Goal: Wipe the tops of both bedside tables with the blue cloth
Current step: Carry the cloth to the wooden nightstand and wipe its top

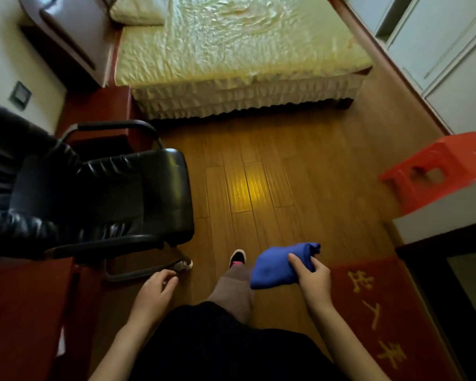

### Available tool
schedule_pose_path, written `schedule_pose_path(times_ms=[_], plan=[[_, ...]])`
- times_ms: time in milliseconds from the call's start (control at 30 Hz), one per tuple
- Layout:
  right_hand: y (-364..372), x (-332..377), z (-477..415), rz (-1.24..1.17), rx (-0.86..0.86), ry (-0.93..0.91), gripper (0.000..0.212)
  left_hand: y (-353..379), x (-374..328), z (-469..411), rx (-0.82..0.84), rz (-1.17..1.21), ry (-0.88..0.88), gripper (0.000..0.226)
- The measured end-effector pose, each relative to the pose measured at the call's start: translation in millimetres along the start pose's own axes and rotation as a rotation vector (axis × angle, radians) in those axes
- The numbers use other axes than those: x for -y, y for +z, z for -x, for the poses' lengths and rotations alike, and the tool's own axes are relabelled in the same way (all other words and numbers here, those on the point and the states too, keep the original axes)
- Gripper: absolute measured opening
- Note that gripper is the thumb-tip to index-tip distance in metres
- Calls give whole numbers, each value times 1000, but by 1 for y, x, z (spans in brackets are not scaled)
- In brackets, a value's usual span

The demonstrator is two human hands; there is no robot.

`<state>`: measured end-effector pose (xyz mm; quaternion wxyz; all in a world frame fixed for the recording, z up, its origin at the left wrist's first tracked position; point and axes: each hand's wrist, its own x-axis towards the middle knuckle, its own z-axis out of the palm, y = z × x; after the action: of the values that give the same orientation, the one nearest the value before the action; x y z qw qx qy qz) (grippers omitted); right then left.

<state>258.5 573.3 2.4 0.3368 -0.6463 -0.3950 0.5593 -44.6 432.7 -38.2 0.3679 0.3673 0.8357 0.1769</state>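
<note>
Gripping a bunched blue cloth (pixel 279 266), right hand (pixel 312 279) above floor.

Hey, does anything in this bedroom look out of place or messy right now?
One small thing: a crumpled whitish scrap lies on the wooden floor by the black chair base, like litter. Otherwise nothing stands out. The blue cloth is bunched in the right hand, and the left hand is empty.

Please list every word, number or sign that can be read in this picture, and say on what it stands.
Red mat: yellow Chinese characters, too blurred and tilted to read with certainty.
Wall plate: no readable marking.
Blue cloth, red stool, black chair: no text visible.
</note>
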Motion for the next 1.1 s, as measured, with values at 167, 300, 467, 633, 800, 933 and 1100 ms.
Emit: schedule_pose_path(times_ms=[167,300,467,633,800,933,1100], plan=[[39,71,-102,31,9,-15,12,-23,-67,-110,16,-4,28,23],[46,126,-173,71,-22,-38,15,-44,-144,-193,-17,-24,105,29],[42,175,-260,81,-96,-8,24,-66,-227,-283,-34,1,211,29],[44,217,-367,131,-97,-15,29,-74,-281,-375,-70,56,210,28],[83,276,-495,228,29,-16,33,-88,-321,-457,-140,129,54,28],[152,341,-569,307,214,-74,24,-107,-337,-498,-233,197,-106,28],[268,402,-629,403,522,-119,14,-130,-331,-522,-377,313,-321,26]])
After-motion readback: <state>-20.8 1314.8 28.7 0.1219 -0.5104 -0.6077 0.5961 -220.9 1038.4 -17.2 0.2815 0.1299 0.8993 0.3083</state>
